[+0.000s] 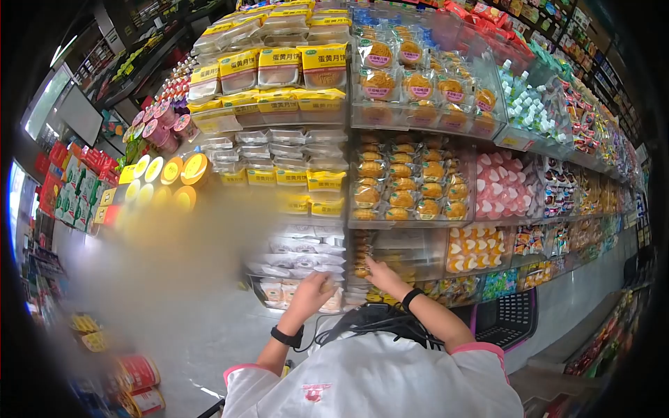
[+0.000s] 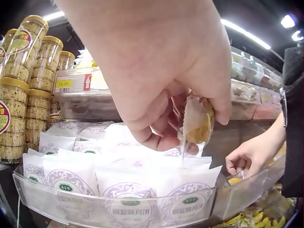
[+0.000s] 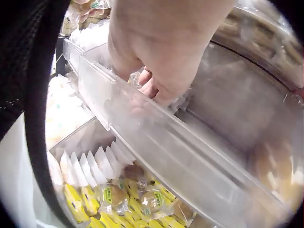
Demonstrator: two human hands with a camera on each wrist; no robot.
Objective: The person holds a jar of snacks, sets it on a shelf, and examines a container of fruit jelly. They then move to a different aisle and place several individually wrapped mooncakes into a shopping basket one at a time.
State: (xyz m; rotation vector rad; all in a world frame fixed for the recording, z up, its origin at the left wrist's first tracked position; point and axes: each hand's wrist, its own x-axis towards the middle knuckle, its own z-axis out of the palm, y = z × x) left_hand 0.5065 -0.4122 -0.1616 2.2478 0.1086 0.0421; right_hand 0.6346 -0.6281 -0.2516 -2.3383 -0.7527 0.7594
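Note:
My left hand (image 1: 309, 296) pinches a clear-wrapped round pastry (image 2: 202, 121) between thumb and fingers. It holds the pastry above a bin of white packets (image 2: 126, 190) with purple patterns and green labels. To its right, my right hand (image 1: 382, 275) reaches down behind the clear front wall (image 3: 111, 95) of the neighbouring bin. Its fingers are bent around a clear-wrapped pastry (image 3: 134, 80), mostly hidden by the hand and the wall. Just beyond that hand stands a column of wrapped golden pastries (image 1: 362, 252).
Shelves above hold yellow-labelled boxes (image 1: 279, 67) and more wrapped pastries (image 1: 404, 171). Clear jars with gold lids (image 2: 40, 61) stack at the left. Below lie yellow packets (image 3: 90, 199). A black basket (image 1: 505, 317) stands low at the right. Part of the head view is blurred.

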